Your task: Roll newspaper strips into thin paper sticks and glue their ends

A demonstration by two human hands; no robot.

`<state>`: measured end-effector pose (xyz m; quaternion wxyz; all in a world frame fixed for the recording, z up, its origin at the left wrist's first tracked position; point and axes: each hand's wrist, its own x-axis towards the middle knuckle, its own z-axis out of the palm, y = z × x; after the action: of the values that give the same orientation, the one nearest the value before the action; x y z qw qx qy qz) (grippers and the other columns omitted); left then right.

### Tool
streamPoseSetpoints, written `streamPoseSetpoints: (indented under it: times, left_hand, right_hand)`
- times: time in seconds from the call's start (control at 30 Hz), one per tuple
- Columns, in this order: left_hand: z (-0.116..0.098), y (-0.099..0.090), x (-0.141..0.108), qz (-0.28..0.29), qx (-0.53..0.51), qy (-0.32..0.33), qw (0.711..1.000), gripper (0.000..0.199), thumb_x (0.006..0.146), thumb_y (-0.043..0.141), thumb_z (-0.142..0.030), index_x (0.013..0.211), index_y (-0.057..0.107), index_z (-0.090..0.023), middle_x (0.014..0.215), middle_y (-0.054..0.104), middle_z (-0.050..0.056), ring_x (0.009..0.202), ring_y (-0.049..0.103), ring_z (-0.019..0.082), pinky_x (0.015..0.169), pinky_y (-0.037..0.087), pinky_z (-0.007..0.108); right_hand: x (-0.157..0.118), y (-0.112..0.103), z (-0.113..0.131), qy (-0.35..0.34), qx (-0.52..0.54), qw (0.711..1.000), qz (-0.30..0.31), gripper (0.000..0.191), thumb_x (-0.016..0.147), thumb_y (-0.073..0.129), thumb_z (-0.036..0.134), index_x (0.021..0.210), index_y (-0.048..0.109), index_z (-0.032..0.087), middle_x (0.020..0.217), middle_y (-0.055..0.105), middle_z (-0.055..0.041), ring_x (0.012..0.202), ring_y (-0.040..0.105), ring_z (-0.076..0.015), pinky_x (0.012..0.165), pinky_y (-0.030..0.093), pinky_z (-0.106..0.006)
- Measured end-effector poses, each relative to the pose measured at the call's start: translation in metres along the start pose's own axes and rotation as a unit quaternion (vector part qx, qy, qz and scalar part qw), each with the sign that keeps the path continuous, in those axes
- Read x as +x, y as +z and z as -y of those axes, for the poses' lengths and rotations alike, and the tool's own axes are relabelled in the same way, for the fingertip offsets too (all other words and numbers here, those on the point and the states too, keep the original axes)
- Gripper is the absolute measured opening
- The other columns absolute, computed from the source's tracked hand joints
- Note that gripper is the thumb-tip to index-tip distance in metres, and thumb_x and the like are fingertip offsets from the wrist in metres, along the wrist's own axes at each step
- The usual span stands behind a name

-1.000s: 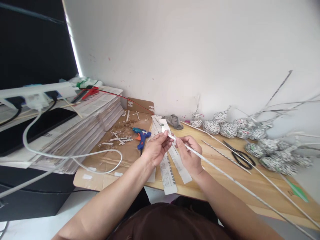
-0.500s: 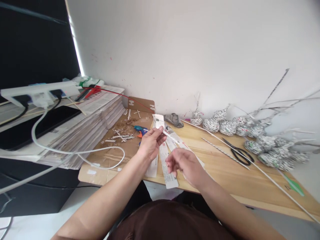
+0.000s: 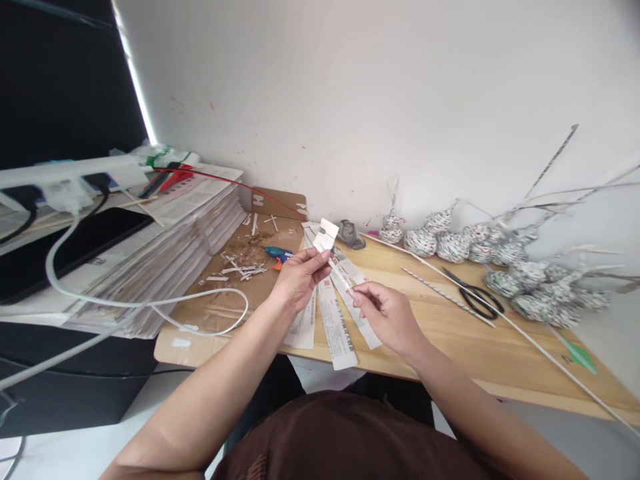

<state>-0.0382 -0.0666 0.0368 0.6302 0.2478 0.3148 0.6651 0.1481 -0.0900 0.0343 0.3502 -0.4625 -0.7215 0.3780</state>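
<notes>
My left hand pinches a newspaper strip, whose flat end sticks up past the fingers. Below that grip the strip is rolled into a thin, slanting tube. At the tube's lower right end, the fingertips of my right hand are closed on it. Several flat printed newspaper strips lie fanned out on the table beneath both hands. Just left of my left hand a blue glue gun with an orange trigger rests on cardboard, partly hidden by the hand.
Paper scraps litter the cardboard. A newspaper stack bears a phone and a power strip. To the right are scissors, a long white rod, a twisted paper stick and several woven paper gourds.
My right hand, apart from the tube before, now grips its lower end. The strip's flat end has tilted to the right. The view has shifted slightly.
</notes>
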Motion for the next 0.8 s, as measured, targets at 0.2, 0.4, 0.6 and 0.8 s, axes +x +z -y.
streamPoseSetpoints:
  times: [0.2,0.4,0.6,0.8]
  left_hand:
    - [-0.007,-0.002,0.002,-0.017,-0.008,-0.034,0.999,0.008,0.074,0.072,-0.013,0.078,0.065,-0.010,0.077,0.069,0.005,0.069,0.068,0.012,0.055,0.053,0.014]
    - [-0.007,0.000,0.004,-0.011,-0.013,-0.039,0.999,0.006,0.075,0.070,-0.011,0.078,0.064,-0.010,0.082,0.070,0.006,0.072,0.070,0.014,0.058,0.056,0.016]
    - [-0.008,0.000,0.013,-0.007,-0.015,-0.045,0.999,0.007,0.075,0.070,-0.010,0.082,0.066,-0.010,0.082,0.070,0.006,0.073,0.070,0.013,0.057,0.056,0.015]
    - [-0.009,0.000,0.026,0.020,0.001,-0.045,0.999,0.001,0.078,0.066,-0.010,0.079,0.067,-0.009,0.078,0.069,0.006,0.069,0.067,0.010,0.062,0.056,0.014]
  right_hand:
    - [0.007,-0.002,0.004,0.162,0.249,0.943,0.150,0.038,0.081,0.062,0.050,0.096,0.061,0.015,0.064,0.051,0.0025,0.046,0.044,-0.0067,0.041,0.031,-0.020]
    - [0.009,-0.002,0.001,0.123,0.165,0.975,0.081,0.033,0.082,0.061,0.048,0.081,0.061,0.015,0.063,0.054,0.0012,0.048,0.048,-0.0071,0.043,0.035,-0.020]
    - [0.013,-0.003,0.001,0.141,0.187,0.967,0.101,0.033,0.078,0.066,0.047,0.087,0.060,0.016,0.063,0.052,0.0029,0.047,0.047,-0.0068,0.040,0.033,-0.019]
    - [0.015,-0.005,0.000,0.186,0.264,0.934,0.151,0.042,0.086,0.051,0.054,0.092,0.064,0.014,0.060,0.046,0.0033,0.041,0.041,-0.0056,0.036,0.028,-0.019]
